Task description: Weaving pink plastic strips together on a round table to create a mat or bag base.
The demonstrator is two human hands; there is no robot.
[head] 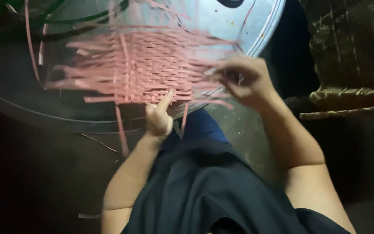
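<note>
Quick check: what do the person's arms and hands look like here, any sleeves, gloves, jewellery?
Both forearms are bare up to the elbow, with no sleeves in view. The left hand and right hand wear no gloves; no rings or wristwear are visible, though the right hand is motion-blurred.

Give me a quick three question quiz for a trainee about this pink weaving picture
1. True or false: the woven mat is green.
2. Which hand pinches strips at the mat's edge: A) left hand B) right hand?
3. What does the mat lie on?

Key: 1 false, it is pink. 2 B; the left hand presses the mat's near edge with a finger. 3 A round metal tray.
</note>
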